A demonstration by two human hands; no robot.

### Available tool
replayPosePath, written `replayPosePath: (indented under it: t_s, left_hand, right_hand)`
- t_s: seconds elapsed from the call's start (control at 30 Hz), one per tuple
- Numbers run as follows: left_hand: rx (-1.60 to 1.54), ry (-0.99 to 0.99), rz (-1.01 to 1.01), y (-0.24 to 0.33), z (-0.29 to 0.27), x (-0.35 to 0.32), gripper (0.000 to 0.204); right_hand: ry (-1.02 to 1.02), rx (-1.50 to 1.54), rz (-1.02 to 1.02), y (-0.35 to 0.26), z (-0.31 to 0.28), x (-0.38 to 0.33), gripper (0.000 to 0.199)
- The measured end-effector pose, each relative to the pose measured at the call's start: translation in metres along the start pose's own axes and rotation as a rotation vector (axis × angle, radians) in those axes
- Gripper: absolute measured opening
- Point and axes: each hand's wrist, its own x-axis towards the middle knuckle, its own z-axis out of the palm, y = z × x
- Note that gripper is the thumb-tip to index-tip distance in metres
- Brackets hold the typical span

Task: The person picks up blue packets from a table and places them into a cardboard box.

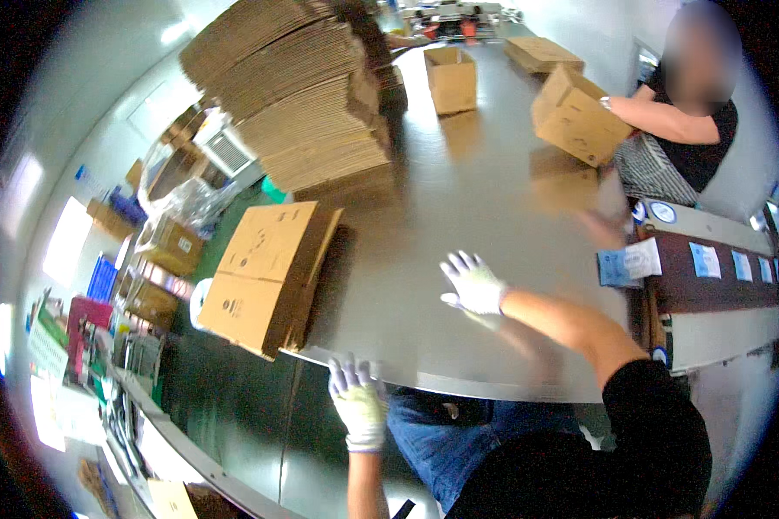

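Observation:
Both my hands wear whitish gloves and hold nothing. My right hand (474, 285) hovers over or rests on the grey metal table (433, 225), fingers spread; I cannot tell if it touches. By the table's near edge is my left hand (356, 405), its fingers apart. Beyond it, brown cardboard boxes (253, 275) lean together at the table's left edge and jut past it. To the right of my right hand, blue-and-white packets (629, 262) lie at the near end of a brown conveyor belt (710, 259).
A tall stack of flattened cartons (303, 95) stands at the far left of the table. An open carton (451, 80) and a closed one (544, 54) are farther back. At the right, a co-worker (697, 130) holds a tilted carton (580, 117). More packets (705, 260) line the belt.

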Motion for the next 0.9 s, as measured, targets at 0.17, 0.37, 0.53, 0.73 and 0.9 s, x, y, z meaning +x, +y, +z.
replayPosePath:
  t_s: [0.17, 0.37, 0.53, 0.73, 0.9]
  left_hand:
    - [0.197, 0.196, -0.175, -0.097, -0.005, 0.040, 0.056]
    - [-0.007, 0.180, -0.492, -0.158, -0.009, 0.067, 0.051]
    - [0.171, 0.204, -0.297, -0.138, -0.020, 0.058, 0.037]
    - [-0.058, 0.579, 0.148, -0.049, -0.103, 0.041, 0.028]
    - [-0.869, 0.805, 0.046, 0.007, -0.161, 0.020, 0.035]
  right_hand:
    - [0.012, 0.094, 0.023, -0.017, 0.003, -0.079, 0.056]
    - [0.073, 0.130, -0.067, -0.020, 0.006, -0.101, 0.052]
    - [0.103, 0.159, 0.003, -0.019, 0.002, -0.102, 0.049]
    - [0.099, 0.175, 0.014, -0.018, 0.004, -0.102, 0.051]
    - [0.317, 0.474, 0.262, -0.008, -0.030, -0.090, 0.075]
